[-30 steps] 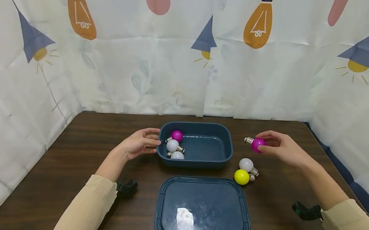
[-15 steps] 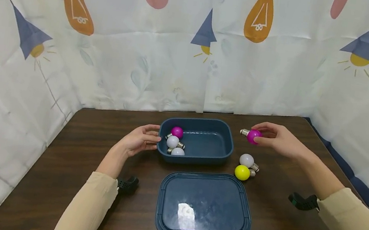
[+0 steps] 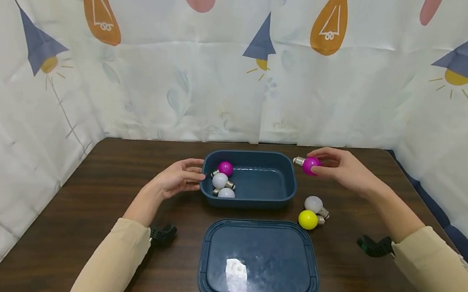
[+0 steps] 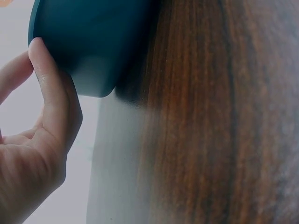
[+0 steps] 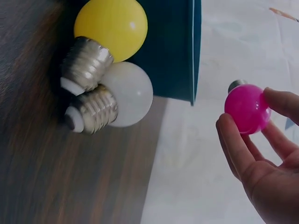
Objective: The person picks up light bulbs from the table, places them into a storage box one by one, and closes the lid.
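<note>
1. R hand (image 3: 342, 167) pinches a pink bulb (image 3: 311, 166) by its round glass, raised near the box's (image 3: 253, 204) right end; metal end points left, prob. kept free of fingers.
2. L hand (image 3: 178, 177): fingers relaxed, tips touching the box's left end, prob. to steady it.
3. Box sits on the far side of the lid (image 3: 260, 263), w/ 3 bulbs at its left: 1 pink (image 3: 225, 168), 2 white (image 3: 219, 180). 2 loose bulbs, white (image 3: 313, 204) & yellow (image 3: 308, 220), lie right of it, prob. for easy R reach.
4. Only head view shows bulbs inside the box; R wrist view adds loose bulbs' screw threads close up, L wrist view the box's outer wall.
</note>
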Available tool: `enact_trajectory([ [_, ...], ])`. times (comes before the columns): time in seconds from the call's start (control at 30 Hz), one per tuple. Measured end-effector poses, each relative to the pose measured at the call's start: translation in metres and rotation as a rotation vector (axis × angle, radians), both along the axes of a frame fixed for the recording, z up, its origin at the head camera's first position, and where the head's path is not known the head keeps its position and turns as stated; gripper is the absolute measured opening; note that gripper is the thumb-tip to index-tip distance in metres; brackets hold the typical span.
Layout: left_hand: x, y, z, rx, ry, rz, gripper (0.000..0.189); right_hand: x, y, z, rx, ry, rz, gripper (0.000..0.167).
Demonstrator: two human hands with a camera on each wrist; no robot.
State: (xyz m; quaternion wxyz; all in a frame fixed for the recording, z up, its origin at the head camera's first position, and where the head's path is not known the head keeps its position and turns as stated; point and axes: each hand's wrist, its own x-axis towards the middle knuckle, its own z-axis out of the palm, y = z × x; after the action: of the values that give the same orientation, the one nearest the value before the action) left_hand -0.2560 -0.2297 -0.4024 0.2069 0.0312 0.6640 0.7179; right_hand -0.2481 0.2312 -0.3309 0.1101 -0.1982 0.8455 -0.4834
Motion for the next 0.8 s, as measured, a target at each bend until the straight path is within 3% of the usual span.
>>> enact_trajectory([
  [0.8, 0.001, -0.004, 0.001, -0.018, 0.014, -0.023, 0.063, -0.021, -0.058, -0.005, -0.073, -0.011, 0.102, 0.041],
])
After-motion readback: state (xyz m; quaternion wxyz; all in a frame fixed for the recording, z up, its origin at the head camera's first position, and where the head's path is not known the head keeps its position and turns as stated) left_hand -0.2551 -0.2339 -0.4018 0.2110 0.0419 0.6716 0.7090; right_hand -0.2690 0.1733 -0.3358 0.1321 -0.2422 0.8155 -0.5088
